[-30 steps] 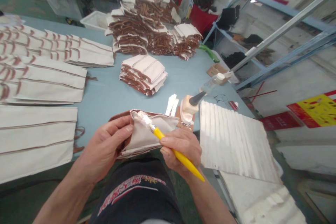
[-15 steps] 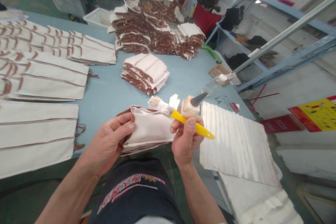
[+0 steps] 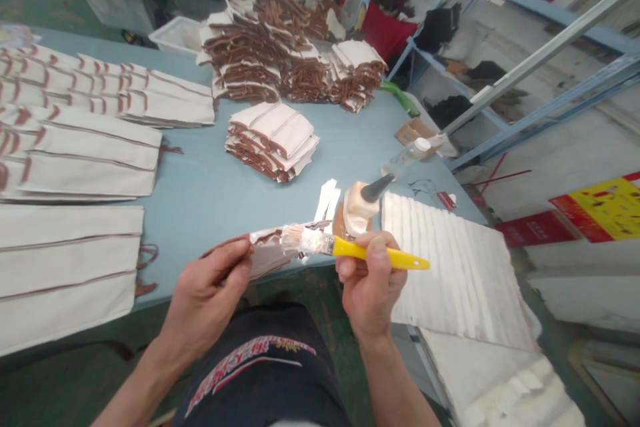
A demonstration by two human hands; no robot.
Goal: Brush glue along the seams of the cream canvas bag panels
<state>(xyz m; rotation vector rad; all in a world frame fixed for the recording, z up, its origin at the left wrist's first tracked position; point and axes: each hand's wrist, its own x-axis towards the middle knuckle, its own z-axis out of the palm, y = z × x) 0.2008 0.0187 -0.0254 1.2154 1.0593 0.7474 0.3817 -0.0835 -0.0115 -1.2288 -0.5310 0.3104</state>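
My left hand (image 3: 213, 287) is closed on the end of a cream sewn piece with brown edges (image 3: 273, 260), pinched between thumb and fingers. The piece is now seen nearly edge-on at the table's front edge. My right hand (image 3: 373, 287) grips a paintbrush (image 3: 380, 255) by its yellow handle, thumb on top. Its bristles, coated in something white, point left and lie over the piece's upper edge; whether they touch it I cannot tell. Just beyond the right hand stands a cream block-shaped container (image 3: 361, 203) with a dark handle sticking out of it.
Folded cream-and-brown pieces form a small stack (image 3: 273, 137) mid-table and a large pile (image 3: 265, 47) behind. Rows of cream panels (image 3: 70, 253) cover the left. A clear bottle (image 3: 407, 157), white strips (image 3: 327, 200) and a ridged white sheet (image 3: 445, 267) are at right.
The sewn piece has tilted from showing its broad face to nearly edge-on. My right hand has moved slightly right with the paintbrush, whose bristles are now lower, over the piece's edge.
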